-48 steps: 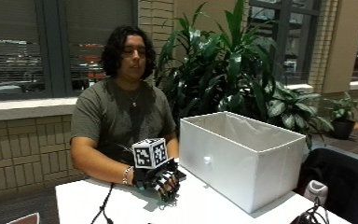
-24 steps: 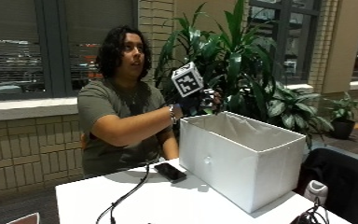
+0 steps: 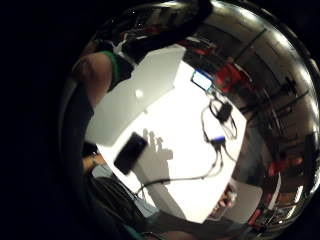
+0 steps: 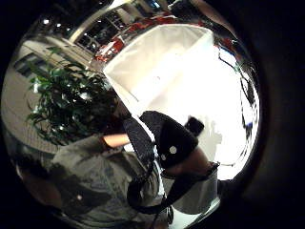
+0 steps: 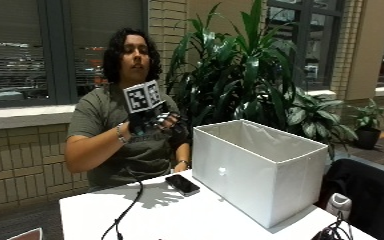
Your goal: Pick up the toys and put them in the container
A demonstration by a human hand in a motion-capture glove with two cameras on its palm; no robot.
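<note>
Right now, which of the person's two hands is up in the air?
The gloved right hand, black and raised at chest height beside the white container. The bare hand stays low by the table.

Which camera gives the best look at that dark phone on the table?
The outside view: the phone lies flat on the white table, just beside the white container, whole and unobstructed. The little finger side palm view also shows it from above, smaller. In the thumb side palm view, only a dark blob shows.

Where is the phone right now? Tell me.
In the outside view, the black phone lies flat on the white table, just off the near corner of the white container, below the raised gloved right hand.
</note>
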